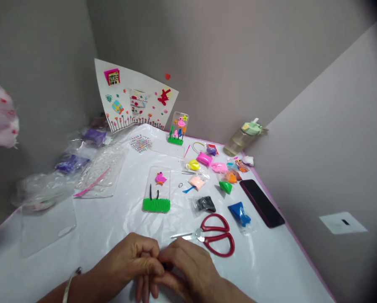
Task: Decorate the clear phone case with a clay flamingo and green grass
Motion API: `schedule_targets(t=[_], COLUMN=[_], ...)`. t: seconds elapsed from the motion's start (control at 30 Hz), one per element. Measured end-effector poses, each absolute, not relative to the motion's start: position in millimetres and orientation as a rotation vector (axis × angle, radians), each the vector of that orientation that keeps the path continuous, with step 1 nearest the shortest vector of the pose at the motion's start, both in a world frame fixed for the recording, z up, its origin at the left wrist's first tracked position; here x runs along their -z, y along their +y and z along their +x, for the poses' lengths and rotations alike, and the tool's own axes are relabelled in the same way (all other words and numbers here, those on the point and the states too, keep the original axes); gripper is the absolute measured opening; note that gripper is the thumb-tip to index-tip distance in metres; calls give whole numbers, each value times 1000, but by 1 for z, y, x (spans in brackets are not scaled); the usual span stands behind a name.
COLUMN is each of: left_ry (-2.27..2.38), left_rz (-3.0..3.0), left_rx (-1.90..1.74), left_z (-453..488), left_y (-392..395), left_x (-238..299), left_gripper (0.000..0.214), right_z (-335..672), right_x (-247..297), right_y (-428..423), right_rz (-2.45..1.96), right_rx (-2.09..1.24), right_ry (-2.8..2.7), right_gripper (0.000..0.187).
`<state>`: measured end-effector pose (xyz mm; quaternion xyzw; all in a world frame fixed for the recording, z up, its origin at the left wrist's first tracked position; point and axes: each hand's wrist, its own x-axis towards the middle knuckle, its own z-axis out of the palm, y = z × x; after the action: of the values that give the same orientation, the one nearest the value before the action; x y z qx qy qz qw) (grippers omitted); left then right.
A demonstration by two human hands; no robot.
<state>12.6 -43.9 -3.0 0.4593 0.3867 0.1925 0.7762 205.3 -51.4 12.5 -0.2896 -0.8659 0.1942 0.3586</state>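
Note:
My left hand (131, 261) and my right hand (188, 269) meet at the near edge of the white table (270, 269). Their fingertips are pinched together on something small and dark that I cannot make out. Just beyond them lies a clear phone case (157, 189) decorated with a green clay grass strip, two black stems and a pink flamingo. Red-handled scissors (213, 237) lie right of my hands, blades pointing left.
Small bags of coloured clay (220, 168) lie at the right, with a black bag (204, 204) and a blue one (239, 213). A dark phone (261, 203), a bottle (242, 138), a second decorated case (178, 128), a craft sheet (134, 101) and plastic packaging (90, 168) surround the table.

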Motion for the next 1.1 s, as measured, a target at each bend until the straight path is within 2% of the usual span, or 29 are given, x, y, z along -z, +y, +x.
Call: schedule_targets(t=[0.1,0.2,0.37,0.47,0.63,0.77,0.93,1.1], left_ry=[850,854,912,1005,1210,1305,1286,1090], left_rz=[1040,1135,1260,1273,1258,1245,979,682], left_rx=[-396,-415,-497,-547,-678,-820,-966,-1048], left_z=[11,9,5,0,-16,-29,-37,-34], left_y=[-46,-47,-44,-38,-27,-20,-18,-13], left_x=[7,8,3,-5,-20,-27,-29,-29], left_gripper=[50,58,67,59,45,29,50,63], right_z=[200,198,204,208,213,215,224,225], right_x=[-12,-18,-28,-25,-7,-13,-35,-45], right_y=[-53,-52,-48,-48,-51,-49,-24,13], right_rz=[-666,-674,-796,-848,-789,-829,-1242,-1449], right_rx=[-520,-681,-763,-794,-808,-749,-732,-1078], right_ry=[-2216,-2164,-2196,-2229,-2332,-2356,-2196,-2029], right_gripper=[30,33,27,25,38,43,44,47])
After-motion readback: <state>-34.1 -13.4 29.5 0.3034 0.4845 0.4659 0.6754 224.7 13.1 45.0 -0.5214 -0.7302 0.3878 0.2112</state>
